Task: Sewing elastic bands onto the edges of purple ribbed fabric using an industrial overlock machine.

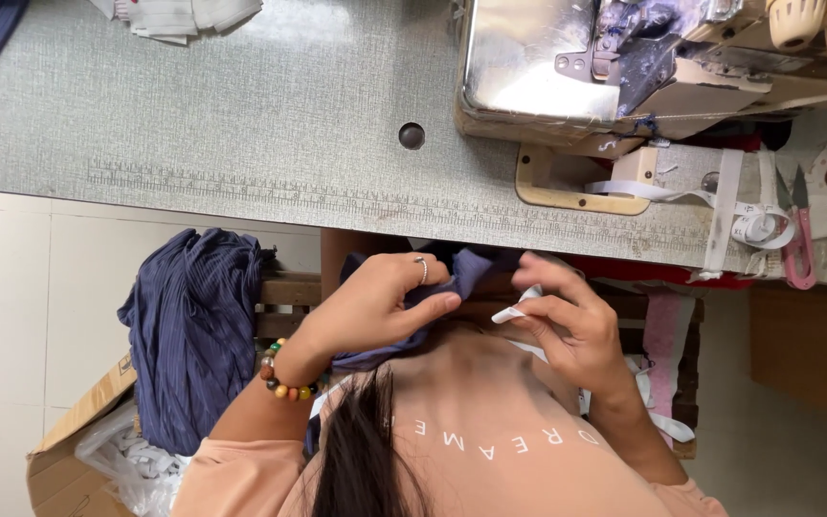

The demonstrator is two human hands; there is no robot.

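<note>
My left hand (375,302), with a ring and a bead bracelet, is closed on a piece of navy blue fabric (466,271) held close to my chest, just below the table's front edge. Beside it, my right hand (567,325) pinches a small white label (514,309) between thumb and fingers, right against the fabric's edge. Both hands sit over my lap, above my peach shirt (490,440).
A grey sewing table (241,115) with a printed ruler strip runs across the top. A metal sewing machine (567,67) stands at the right, with white label tape (720,206) and pink thread snips (801,239) beside it. More navy fabric (193,335) hangs over a cardboard box (74,431) at the left.
</note>
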